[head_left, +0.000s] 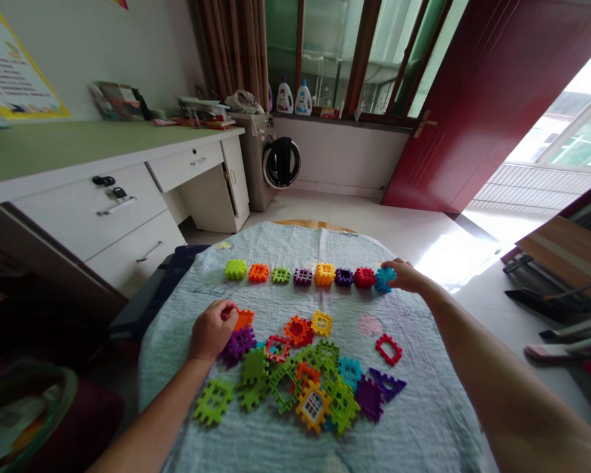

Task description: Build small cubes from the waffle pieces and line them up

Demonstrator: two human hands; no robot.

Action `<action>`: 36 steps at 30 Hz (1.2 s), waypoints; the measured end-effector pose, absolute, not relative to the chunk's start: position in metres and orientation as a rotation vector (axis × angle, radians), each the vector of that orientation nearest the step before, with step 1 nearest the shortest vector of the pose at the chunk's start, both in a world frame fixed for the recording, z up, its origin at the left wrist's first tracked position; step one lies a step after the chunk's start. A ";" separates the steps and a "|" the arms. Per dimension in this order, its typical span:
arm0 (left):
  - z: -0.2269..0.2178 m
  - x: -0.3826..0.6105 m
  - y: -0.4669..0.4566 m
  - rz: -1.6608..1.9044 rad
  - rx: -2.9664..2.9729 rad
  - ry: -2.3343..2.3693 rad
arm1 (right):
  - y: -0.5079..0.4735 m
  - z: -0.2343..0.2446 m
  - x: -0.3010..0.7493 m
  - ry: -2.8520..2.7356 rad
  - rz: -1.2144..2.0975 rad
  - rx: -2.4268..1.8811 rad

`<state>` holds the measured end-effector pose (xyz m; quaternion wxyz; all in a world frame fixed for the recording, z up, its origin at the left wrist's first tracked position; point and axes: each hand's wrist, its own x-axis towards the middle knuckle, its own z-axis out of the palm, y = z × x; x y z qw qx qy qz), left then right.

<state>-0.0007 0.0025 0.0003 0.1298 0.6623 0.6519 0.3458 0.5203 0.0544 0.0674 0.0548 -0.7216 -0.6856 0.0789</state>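
Well apart, hands (213, 330) (404, 274) at orange piece (245, 320), blue block (383, 280)

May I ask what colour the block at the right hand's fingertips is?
The block is light blue, best seen in the head view.

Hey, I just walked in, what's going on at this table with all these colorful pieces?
A person is handling notched toy pieces on a cloth. The right hand grasps the blue block at the right end of a row of eight. The left hand is at an orange piece on the edge of a mixed pile; its grip is unclear. A red frame lies apart.
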 end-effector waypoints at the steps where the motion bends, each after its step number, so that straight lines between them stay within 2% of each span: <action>1: 0.001 -0.001 0.002 1.000 1.923 1.897 | 0.055 0.067 0.519 -2.089 0.247 -2.196; 7: 0.000 -0.002 0.002 0.987 1.914 1.894 | 0.055 0.063 0.514 -2.125 0.278 -2.215; 12: -0.001 -0.002 0.002 0.989 1.906 1.887 | 0.046 0.062 0.518 -2.050 0.176 -2.210; 17: -0.002 -0.002 0.002 0.987 1.909 1.880 | 0.000 0.062 0.503 -1.793 0.034 -1.995; 23: -0.002 0.000 0.003 0.989 1.938 1.891 | -0.075 0.037 0.420 -1.669 0.234 -1.748; 28: -0.004 -0.001 0.004 1.009 1.957 1.893 | -0.099 0.009 0.352 -1.700 0.372 -1.660; 36: -0.009 -0.002 0.006 1.010 1.984 1.911 | -0.101 -0.006 0.338 -1.752 0.364 -1.702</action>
